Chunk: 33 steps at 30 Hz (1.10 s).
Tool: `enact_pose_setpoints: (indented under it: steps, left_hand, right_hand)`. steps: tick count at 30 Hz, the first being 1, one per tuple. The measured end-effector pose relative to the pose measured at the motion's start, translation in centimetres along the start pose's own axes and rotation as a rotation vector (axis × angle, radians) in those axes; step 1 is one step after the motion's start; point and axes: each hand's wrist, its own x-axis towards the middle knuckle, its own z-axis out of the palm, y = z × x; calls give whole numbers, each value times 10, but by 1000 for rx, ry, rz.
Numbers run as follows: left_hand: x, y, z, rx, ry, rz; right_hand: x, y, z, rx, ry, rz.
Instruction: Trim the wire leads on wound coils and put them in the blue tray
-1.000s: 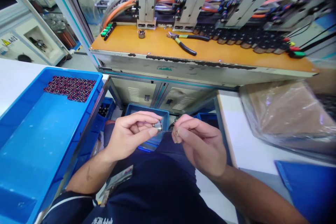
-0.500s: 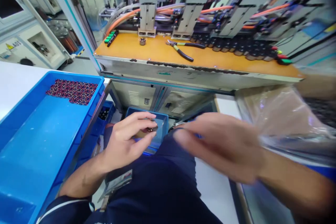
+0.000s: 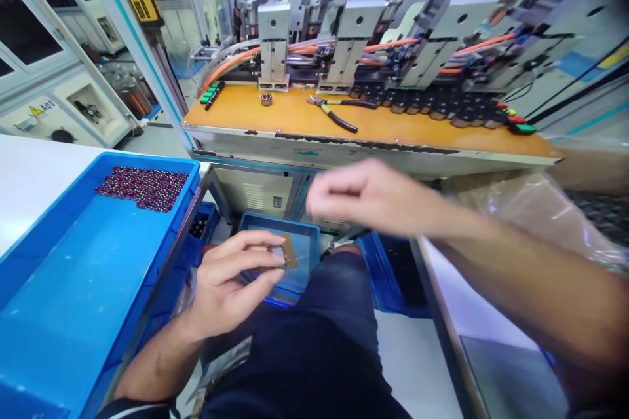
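Note:
My left hand (image 3: 228,285) is above my lap, its fingertips and thumb closed around a small round metal part (image 3: 278,254), mostly covered by the fingers. My right hand (image 3: 366,200) is raised in front of the machine bench, smeared by motion. Its fingers look curled in; whatever they hold, if anything, is hidden. Below the left hand is a blue bin (image 3: 307,242) with a piece of brown cardboard (image 3: 291,251) in it. A similar small round part (image 3: 266,99) stands on the orange bench top (image 3: 289,119).
Cutting pliers (image 3: 339,111) and a row of dark round parts (image 3: 432,105) lie on the bench under the machine's clamps (image 3: 344,46). To my left a large blue tray (image 3: 73,275) holds many small reddish parts (image 3: 147,186). Clear plastic sheeting (image 3: 531,209) is at right.
My right hand has moved up and left, toward the bench. My left hand keeps hold of the small part, slightly lower in view. The camera view has tilted up a little.

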Motion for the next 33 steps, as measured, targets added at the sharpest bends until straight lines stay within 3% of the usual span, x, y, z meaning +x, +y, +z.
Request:
enact_pose_setpoints:
  steps: [2,5,7,10,16,19,23,24,25,27,30,33]
  left_hand:
    - [1,-2,-1,3,64,-14]
    - [1,-3,-3,13,136,-41]
    - [0,-4,-6,26,165,-53]
    - [-2,-5,-10,55,211,-67]
    - [-6,-11,-13,1,287,-146]
    - [-5,-15,-11,-30,297,-176]
    - [-3,-17,-6,-31,295,-185]
    - [-2,-17,-5,-27,296,-185]
    - [-2,-17,-4,-19,299,-185]
    - [-1,-18,-2,3,297,-182]
    - [2,-19,1,31,281,-167]
    - [4,-18,3,52,261,-163]
  right_hand:
    - [31,25,-36,-325,391,10]
    - [73,72,-80,-685,498,142]
    - [90,96,-93,-825,422,274]
    - [95,113,-92,-897,307,409]
    - [62,104,-87,-926,178,353]
    - [33,100,-83,-894,236,318]
    - [-19,91,-44,-758,402,230]
    - [-33,86,-26,-685,422,193]
    - [-46,81,-7,-460,450,125]
    - [-68,69,35,-244,386,94]
    - [-90,49,90,285,241,119]
    - [-94,34,120,597,212,37]
